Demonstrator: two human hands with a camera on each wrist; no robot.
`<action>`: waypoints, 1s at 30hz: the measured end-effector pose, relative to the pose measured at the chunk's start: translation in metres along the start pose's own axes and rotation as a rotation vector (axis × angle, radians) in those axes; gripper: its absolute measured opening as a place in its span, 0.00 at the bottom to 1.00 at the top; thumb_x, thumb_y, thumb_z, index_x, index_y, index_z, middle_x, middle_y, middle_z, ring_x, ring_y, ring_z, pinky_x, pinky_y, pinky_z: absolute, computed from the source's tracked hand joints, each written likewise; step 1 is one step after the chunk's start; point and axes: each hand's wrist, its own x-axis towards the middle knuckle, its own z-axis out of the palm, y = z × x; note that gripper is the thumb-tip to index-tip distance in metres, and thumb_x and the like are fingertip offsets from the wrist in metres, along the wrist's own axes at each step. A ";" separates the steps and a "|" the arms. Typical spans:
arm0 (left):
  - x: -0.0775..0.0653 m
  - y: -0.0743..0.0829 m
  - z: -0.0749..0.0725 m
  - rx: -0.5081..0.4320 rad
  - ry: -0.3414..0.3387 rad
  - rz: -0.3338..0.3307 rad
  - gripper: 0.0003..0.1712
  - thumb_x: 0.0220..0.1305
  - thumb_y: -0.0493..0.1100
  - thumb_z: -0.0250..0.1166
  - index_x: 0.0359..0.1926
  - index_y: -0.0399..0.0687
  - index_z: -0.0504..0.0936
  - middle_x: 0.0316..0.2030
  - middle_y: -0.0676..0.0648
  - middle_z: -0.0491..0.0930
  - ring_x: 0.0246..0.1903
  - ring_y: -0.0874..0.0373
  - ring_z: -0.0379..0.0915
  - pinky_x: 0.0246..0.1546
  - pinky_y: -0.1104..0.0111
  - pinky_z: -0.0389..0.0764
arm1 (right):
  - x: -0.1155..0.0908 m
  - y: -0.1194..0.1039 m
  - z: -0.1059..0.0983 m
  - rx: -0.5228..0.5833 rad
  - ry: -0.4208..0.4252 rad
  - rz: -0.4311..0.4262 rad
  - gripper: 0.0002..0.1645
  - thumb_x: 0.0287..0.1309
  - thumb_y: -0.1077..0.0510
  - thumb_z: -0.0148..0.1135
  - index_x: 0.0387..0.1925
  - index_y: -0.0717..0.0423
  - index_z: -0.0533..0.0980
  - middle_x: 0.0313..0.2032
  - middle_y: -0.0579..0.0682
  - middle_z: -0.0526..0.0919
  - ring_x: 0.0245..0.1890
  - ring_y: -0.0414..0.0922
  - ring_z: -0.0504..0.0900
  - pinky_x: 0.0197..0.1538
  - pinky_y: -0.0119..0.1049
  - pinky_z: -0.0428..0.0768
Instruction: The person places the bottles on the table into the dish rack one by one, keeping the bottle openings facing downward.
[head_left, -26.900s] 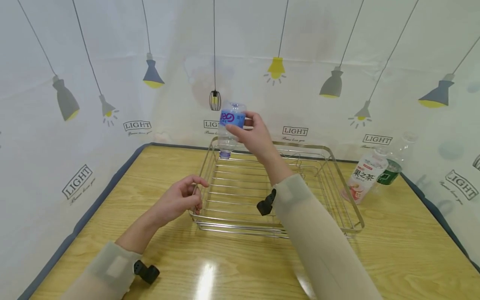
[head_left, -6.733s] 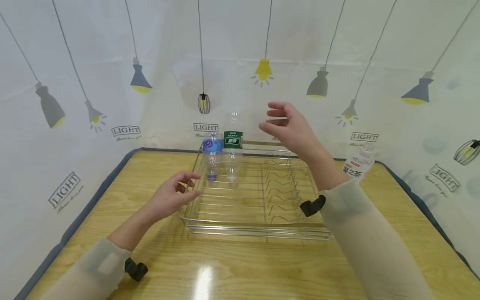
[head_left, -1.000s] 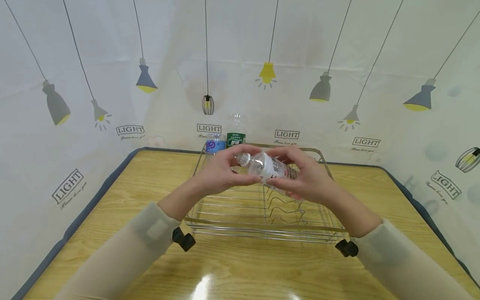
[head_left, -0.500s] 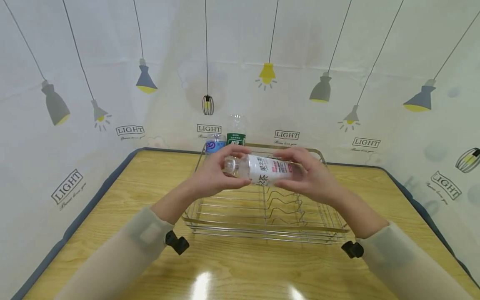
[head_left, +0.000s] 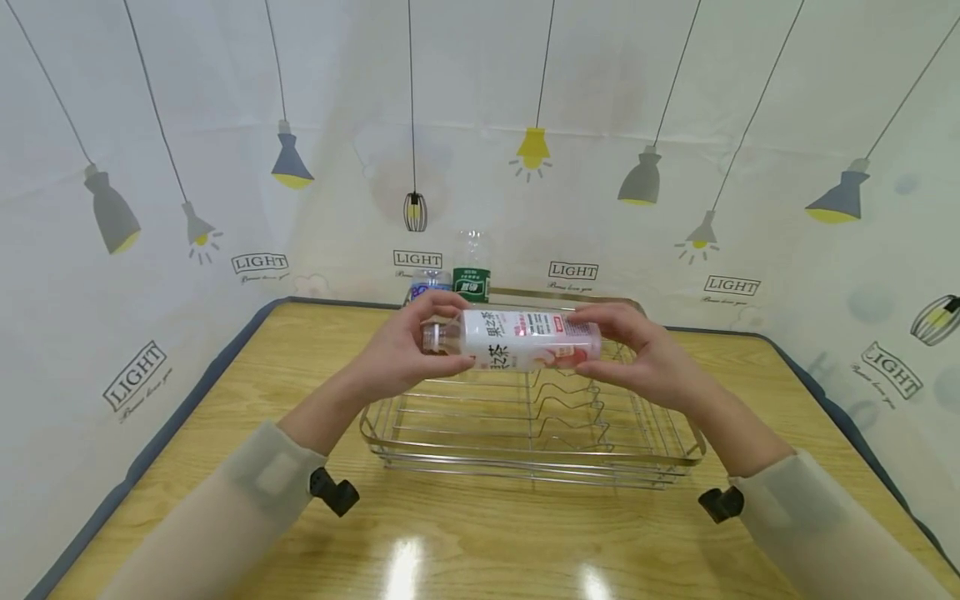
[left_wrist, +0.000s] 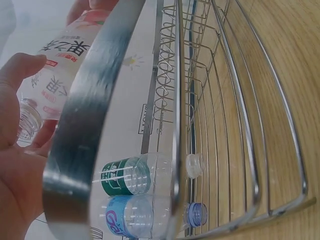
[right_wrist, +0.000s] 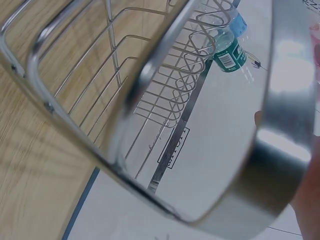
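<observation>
A clear plastic bottle [head_left: 525, 340] with a white and pink label lies level across both hands above the wire dish rack [head_left: 480, 457]. My left hand [head_left: 405, 346] holds it at the neck end, with thumb in front and fingers behind. Around the base end, my right hand [head_left: 645, 354] grips it between thumb and fingers. Behind, a blue-labelled bottle [head_left: 430, 283] and a green-labelled bottle [head_left: 471, 279] stand neck down in the rack's back left; the left wrist view shows their necks between the wires. In the right wrist view, the rack's metal band hides most of the right hand.
Wavy wire dividers [head_left: 573, 408] run along the rack's right part. The rack's flat metal rim [left_wrist: 85, 115] stands up close under the hands. Around it lies the wood-grain table [head_left: 480, 533]. A printed cloth backdrop [head_left: 480, 108] encloses the back and sides.
Over the last second the bottle has turned level, its neck to the left, and the hands moved apart along it. Earlier it stood on the table's right; the two other bottles have gone into the rack.
</observation>
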 end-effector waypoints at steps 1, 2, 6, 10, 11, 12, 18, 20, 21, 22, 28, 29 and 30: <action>0.000 0.000 0.000 -0.013 -0.001 -0.002 0.38 0.64 0.31 0.78 0.70 0.56 0.73 0.68 0.39 0.71 0.59 0.38 0.83 0.52 0.53 0.93 | 0.000 0.000 0.000 0.013 -0.002 -0.010 0.38 0.62 0.71 0.77 0.72 0.56 0.77 0.74 0.58 0.72 0.67 0.31 0.76 0.73 0.23 0.74; -0.001 -0.001 0.000 -0.025 -0.004 -0.003 0.38 0.64 0.31 0.78 0.70 0.55 0.73 0.68 0.39 0.71 0.59 0.38 0.83 0.52 0.52 0.93 | 0.000 0.001 0.000 0.023 -0.002 -0.019 0.38 0.62 0.71 0.76 0.72 0.57 0.76 0.73 0.58 0.73 0.66 0.31 0.77 0.71 0.22 0.75; -0.001 -0.001 0.001 -0.039 -0.016 -0.004 0.38 0.64 0.30 0.77 0.70 0.52 0.71 0.67 0.37 0.71 0.58 0.39 0.83 0.51 0.52 0.93 | 0.002 0.000 0.002 0.053 0.001 -0.036 0.36 0.63 0.74 0.74 0.71 0.60 0.76 0.71 0.59 0.73 0.61 0.35 0.81 0.66 0.24 0.81; -0.001 -0.003 0.001 0.017 -0.031 0.012 0.37 0.64 0.31 0.77 0.69 0.48 0.70 0.65 0.37 0.74 0.59 0.42 0.80 0.53 0.54 0.93 | 0.003 -0.003 0.002 0.162 -0.006 0.007 0.33 0.67 0.75 0.70 0.71 0.64 0.74 0.72 0.58 0.69 0.59 0.38 0.84 0.59 0.31 0.89; -0.002 -0.003 0.002 0.040 -0.033 0.015 0.37 0.63 0.32 0.77 0.69 0.48 0.70 0.64 0.37 0.75 0.59 0.42 0.80 0.53 0.55 0.92 | 0.003 -0.004 0.002 0.190 -0.008 0.021 0.32 0.68 0.75 0.69 0.71 0.65 0.73 0.72 0.58 0.69 0.58 0.39 0.85 0.57 0.33 0.90; -0.001 -0.004 0.002 0.060 -0.035 0.017 0.37 0.63 0.33 0.78 0.68 0.48 0.70 0.63 0.37 0.76 0.59 0.43 0.80 0.54 0.55 0.92 | 0.003 -0.005 0.002 0.214 -0.006 0.032 0.32 0.68 0.75 0.68 0.71 0.66 0.73 0.73 0.59 0.68 0.58 0.40 0.87 0.56 0.36 0.91; 0.001 -0.006 0.006 0.134 -0.060 -0.006 0.37 0.64 0.37 0.79 0.69 0.47 0.71 0.65 0.41 0.78 0.63 0.43 0.79 0.60 0.55 0.87 | 0.010 -0.016 0.001 0.238 0.023 0.070 0.31 0.71 0.73 0.67 0.72 0.64 0.72 0.70 0.57 0.71 0.55 0.40 0.90 0.53 0.39 0.92; 0.003 -0.006 0.008 0.181 -0.070 0.015 0.38 0.65 0.40 0.80 0.72 0.49 0.72 0.68 0.43 0.77 0.66 0.44 0.79 0.63 0.52 0.85 | 0.012 -0.018 0.001 0.222 0.021 0.064 0.31 0.71 0.72 0.68 0.72 0.63 0.72 0.70 0.57 0.71 0.56 0.40 0.89 0.54 0.37 0.92; 0.004 -0.005 0.009 0.210 -0.076 0.032 0.39 0.66 0.42 0.80 0.73 0.51 0.73 0.70 0.45 0.77 0.67 0.45 0.78 0.64 0.51 0.85 | 0.013 -0.019 0.002 0.212 0.018 0.057 0.31 0.71 0.72 0.68 0.72 0.62 0.73 0.71 0.57 0.70 0.57 0.40 0.88 0.55 0.36 0.91; 0.005 -0.004 0.011 0.245 -0.081 0.055 0.40 0.66 0.43 0.80 0.75 0.53 0.74 0.71 0.46 0.76 0.68 0.45 0.78 0.66 0.50 0.83 | 0.013 -0.019 0.003 0.199 0.016 0.049 0.31 0.70 0.72 0.68 0.71 0.62 0.73 0.72 0.56 0.70 0.59 0.41 0.87 0.56 0.35 0.91; 0.010 0.005 0.021 0.380 -0.109 0.137 0.39 0.67 0.47 0.79 0.76 0.62 0.77 0.75 0.51 0.73 0.66 0.47 0.76 0.59 0.53 0.88 | 0.018 -0.020 0.008 0.121 0.014 -0.004 0.31 0.69 0.71 0.70 0.71 0.58 0.76 0.73 0.56 0.71 0.62 0.47 0.80 0.59 0.30 0.88; 0.010 0.006 0.023 0.382 -0.111 0.131 0.39 0.68 0.46 0.79 0.77 0.62 0.76 0.75 0.51 0.73 0.66 0.46 0.76 0.58 0.54 0.88 | 0.019 -0.021 0.009 0.111 0.018 -0.010 0.31 0.69 0.71 0.70 0.71 0.58 0.76 0.73 0.56 0.72 0.62 0.46 0.80 0.59 0.29 0.87; 0.010 0.006 0.023 0.383 -0.111 0.125 0.40 0.68 0.46 0.79 0.77 0.62 0.76 0.75 0.51 0.73 0.66 0.46 0.77 0.58 0.53 0.88 | 0.020 -0.022 0.010 0.104 0.022 -0.016 0.32 0.69 0.71 0.71 0.71 0.58 0.77 0.73 0.56 0.72 0.62 0.46 0.80 0.60 0.29 0.87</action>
